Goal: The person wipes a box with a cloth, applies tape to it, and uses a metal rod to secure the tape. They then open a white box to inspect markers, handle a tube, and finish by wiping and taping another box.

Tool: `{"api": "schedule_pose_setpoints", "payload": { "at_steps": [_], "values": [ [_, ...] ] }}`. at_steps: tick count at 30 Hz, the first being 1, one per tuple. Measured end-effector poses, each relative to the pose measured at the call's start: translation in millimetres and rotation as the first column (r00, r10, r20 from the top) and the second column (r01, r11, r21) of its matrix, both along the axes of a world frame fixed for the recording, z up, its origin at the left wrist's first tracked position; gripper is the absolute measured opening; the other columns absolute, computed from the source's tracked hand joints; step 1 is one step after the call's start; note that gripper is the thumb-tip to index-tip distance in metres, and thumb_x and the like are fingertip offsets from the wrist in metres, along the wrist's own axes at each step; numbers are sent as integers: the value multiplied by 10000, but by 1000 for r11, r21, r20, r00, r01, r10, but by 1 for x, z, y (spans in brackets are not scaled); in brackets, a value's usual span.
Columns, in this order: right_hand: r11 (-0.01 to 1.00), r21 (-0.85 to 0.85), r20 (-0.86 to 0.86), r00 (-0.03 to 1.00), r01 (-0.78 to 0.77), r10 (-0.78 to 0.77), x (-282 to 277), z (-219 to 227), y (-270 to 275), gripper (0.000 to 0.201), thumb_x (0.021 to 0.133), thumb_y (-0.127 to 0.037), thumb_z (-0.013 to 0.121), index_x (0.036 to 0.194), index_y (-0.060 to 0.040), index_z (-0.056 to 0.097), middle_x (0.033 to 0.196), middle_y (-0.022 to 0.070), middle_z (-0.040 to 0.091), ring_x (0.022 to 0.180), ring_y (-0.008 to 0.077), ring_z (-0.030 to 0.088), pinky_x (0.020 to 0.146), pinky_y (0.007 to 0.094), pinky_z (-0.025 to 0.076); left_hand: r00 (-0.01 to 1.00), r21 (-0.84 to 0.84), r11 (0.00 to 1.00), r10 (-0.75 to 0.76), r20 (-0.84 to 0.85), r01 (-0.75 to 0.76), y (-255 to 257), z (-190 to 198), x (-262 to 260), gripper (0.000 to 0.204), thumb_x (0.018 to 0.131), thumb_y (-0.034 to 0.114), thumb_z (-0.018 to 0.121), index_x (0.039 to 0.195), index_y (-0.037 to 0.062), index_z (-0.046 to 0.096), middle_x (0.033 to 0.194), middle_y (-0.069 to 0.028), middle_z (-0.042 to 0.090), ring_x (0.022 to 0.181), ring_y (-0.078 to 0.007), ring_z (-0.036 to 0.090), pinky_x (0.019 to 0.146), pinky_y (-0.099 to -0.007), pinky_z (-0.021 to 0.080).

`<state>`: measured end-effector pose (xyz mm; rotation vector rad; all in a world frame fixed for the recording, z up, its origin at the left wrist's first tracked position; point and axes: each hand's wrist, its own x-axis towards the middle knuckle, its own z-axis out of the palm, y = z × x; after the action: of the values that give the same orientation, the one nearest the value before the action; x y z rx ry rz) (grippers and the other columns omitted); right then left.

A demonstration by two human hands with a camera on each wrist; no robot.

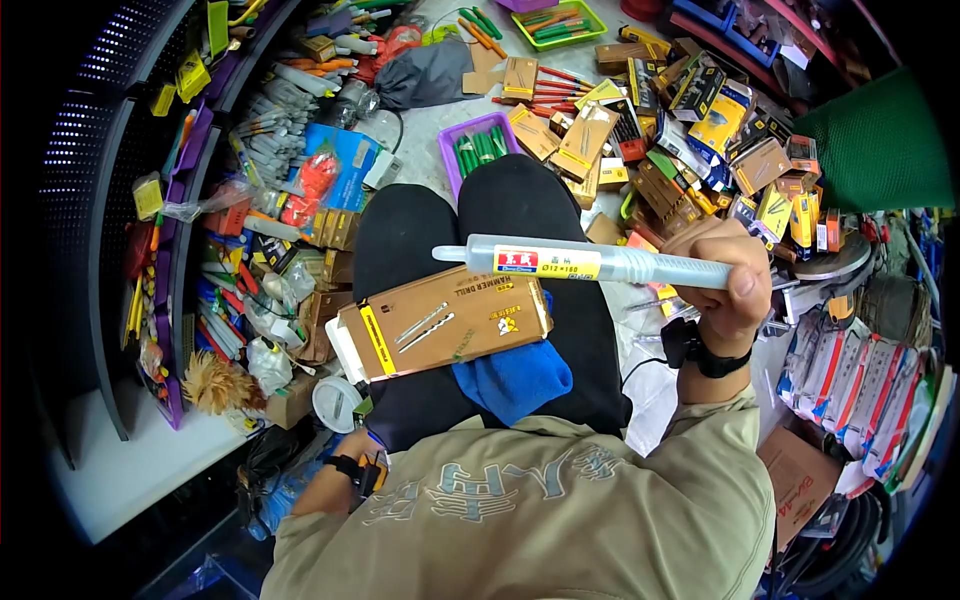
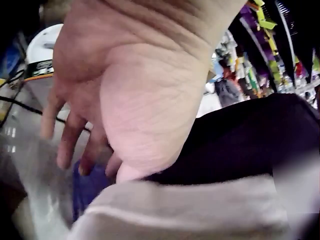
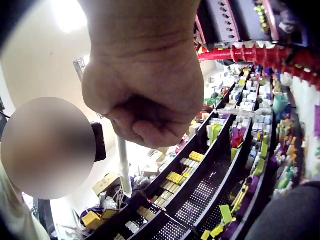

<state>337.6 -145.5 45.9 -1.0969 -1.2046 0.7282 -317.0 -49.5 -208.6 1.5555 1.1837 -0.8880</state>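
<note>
My right hand (image 1: 725,265) grips one end of a translucent plastic tube (image 1: 610,266), with a label marked Ø12×160, held level above the lap. In the right wrist view the curled fingers of the right hand (image 3: 145,105) wrap the tube (image 3: 123,167), which points down. Under it a brown hammer drill box (image 1: 440,325) lies across the thighs, its left flap standing out. A blue cloth (image 1: 515,382) lies partly beneath the box. My left hand (image 1: 355,445) is low beside the left thigh; in the left wrist view the left hand (image 2: 130,90) hangs with loose fingers, holding nothing.
Purple tray (image 1: 447,165) of green tubes beyond the knees; lime tray (image 1: 590,32) behind it. Drill boxes (image 1: 585,140) pile up front right, bagged goods (image 1: 275,150) at left. A dark shelf rack (image 1: 125,220) borders the left side; a round white container (image 1: 337,402) is by the left hand.
</note>
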Motion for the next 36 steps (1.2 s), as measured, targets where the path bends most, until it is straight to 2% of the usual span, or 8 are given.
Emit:
{"api": "schedule_pose_setpoints", "payload": {
  "at_steps": [2, 6, 7, 11, 20, 25, 31, 36],
  "values": [
    [999, 11, -23, 999, -33, 34, 3, -1, 0, 680, 976, -575, 437, 523, -77, 345, 432, 8, 323, 362, 149, 324, 398, 324, 220, 670, -563, 772, -588, -454, 296, -17, -7, 8, 373, 905, 357, 662, 1146, 84, 743, 1054, -176, 762, 859, -286, 752, 718, -409, 586],
    [998, 34, -26, 998, -55, 56, 6, -2, -1, 681, 980, -573, 437, 517, -82, 347, 433, 13, 334, 363, 162, 338, 398, 324, 230, 901, 102, 902, -400, -168, 420, -68, -85, -166, 455, 964, 412, 542, 1099, 19, 727, 1031, -284, 718, 903, -467, 705, 820, -514, 553],
    [997, 45, -27, 998, -56, 57, 7, -3, -1, 680, 983, -570, 434, 515, -84, 345, 433, 16, 340, 364, 166, 346, 398, 324, 237, 867, -55, 894, -444, -226, 444, -71, -87, -171, 524, 977, 462, 515, 1197, 24, 699, 1212, -249, 700, 1117, -407, 678, 946, -490, 530],
    [998, 52, -5, 999, -42, 43, 11, -3, -3, 680, 989, -562, 424, 511, -86, 340, 434, 21, 353, 365, 176, 366, 398, 325, 257, 924, -80, 983, -182, -337, 164, -102, -71, -148, 522, 965, 460, 535, 1208, 26, 694, 1216, -243, 700, 1114, -402, 679, 943, -485, 532],
    [997, -72, 113, 994, 21, -13, 34, -23, -11, 646, 1001, -549, 419, 585, -54, 421, 482, 38, 393, 396, 169, 386, 416, 334, 262, 940, -62, 990, -139, -313, 126, -89, -63, -92, 528, 937, 455, 582, 1234, 30, 684, 1225, -231, 702, 1109, -389, 682, 936, -474, 537],
    [823, -510, 4, 957, 251, -290, 70, -154, -12, 444, 1112, -313, 432, 738, -78, 469, 650, -34, 406, 591, 65, 377, 549, 259, 350, 965, -9, 999, -41, -258, 40, -89, -71, -58, 537, 922, 452, 607, 1249, 32, 677, 1231, -224, 704, 1106, -382, 684, 932, -468, 539],
    [593, -690, 492, 870, 415, -36, 89, -353, -53, 492, 1073, -372, 389, 915, 44, 599, 838, 312, 643, 828, 525, 623, 802, 539, 493, 965, 10, 1000, 16, -263, -14, -88, -58, -35, 551, 903, 449, 638, 1266, 35, 670, 1237, -215, 705, 1102, -373, 686, 927, -461, 542],
    [246, -964, 82, 994, 98, -72, 77, -435, -84, 424, 1073, -377, 401, 1010, 9, 567, 857, 134, 679, 638, 238, 691, 563, 375, 552, 962, 4, 1000, 27, -272, -27, -97, -51, -36, 566, 888, 446, 664, 1280, 37, 664, 1242, -208, 706, 1099, -366, 688, 923, -455, 545]
  ]
}}
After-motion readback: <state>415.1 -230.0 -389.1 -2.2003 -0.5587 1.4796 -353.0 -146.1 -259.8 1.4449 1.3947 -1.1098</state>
